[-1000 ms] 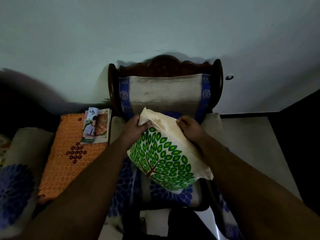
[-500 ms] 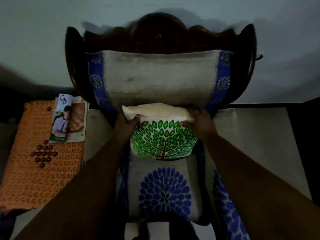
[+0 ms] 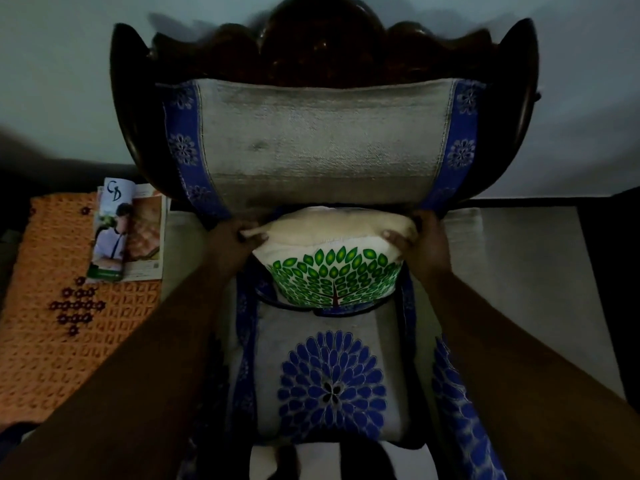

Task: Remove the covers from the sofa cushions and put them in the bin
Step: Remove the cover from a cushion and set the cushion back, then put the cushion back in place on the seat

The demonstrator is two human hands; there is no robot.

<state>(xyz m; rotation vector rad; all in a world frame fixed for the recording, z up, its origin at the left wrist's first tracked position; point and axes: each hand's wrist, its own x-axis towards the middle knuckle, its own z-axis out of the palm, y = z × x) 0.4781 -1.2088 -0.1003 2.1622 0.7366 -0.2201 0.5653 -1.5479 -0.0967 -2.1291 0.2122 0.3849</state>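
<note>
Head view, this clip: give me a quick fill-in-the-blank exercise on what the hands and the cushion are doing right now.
1. Both hands grip the cushion, whose cover is printed with a ____ tree.
2. The left hand and the right hand hold the cushion at its upper ____.
3. The chair seat below it bears a ____ leaf pattern.
4. The magazine lies on the ____ cloth.

Missing words: green; corners; blue; orange
</note>
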